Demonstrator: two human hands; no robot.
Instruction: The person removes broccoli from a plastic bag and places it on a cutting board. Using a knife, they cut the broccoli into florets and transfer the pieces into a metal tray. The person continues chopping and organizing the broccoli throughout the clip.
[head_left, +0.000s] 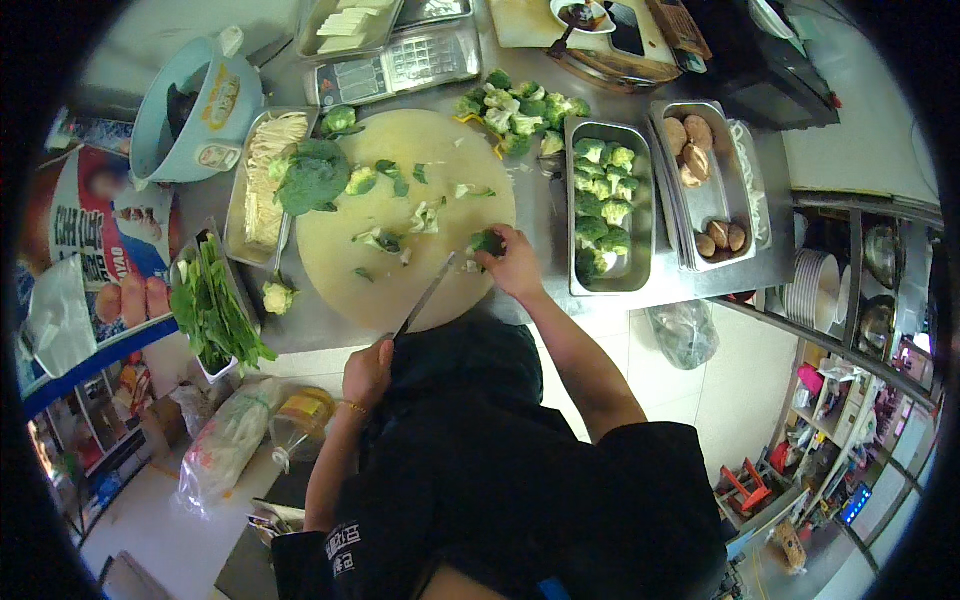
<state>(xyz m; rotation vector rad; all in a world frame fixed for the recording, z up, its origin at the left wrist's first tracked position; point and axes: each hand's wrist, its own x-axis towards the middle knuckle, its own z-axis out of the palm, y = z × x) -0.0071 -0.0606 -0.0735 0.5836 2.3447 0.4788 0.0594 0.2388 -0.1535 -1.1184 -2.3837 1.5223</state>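
My left hand (369, 371) is closed around the handle of a knife (424, 300), whose blade slants up over the near edge of a round cutting board (465, 180). At the board's right side my right hand (516, 261) pinches a small broccoli floret (487, 242) between thumb and fingers, just beyond the knife tip. A large broccoli head (313, 176) rests at the board's left edge. Leaf and stem trimmings (425, 216) lie scattered on the board. Loose florets (525, 109) are heaped behind it, and a metal tray of broccoli florets (645, 281) stands to the right.
A tray of enoki mushrooms (238, 251) stands left of the board, near a blue basin (244, 97) and leafy greens (210, 307). A kitchen scale (431, 60) is behind. Metal trays holding brown mushrooms (696, 131) stand at the right. Bags lie on the floor.
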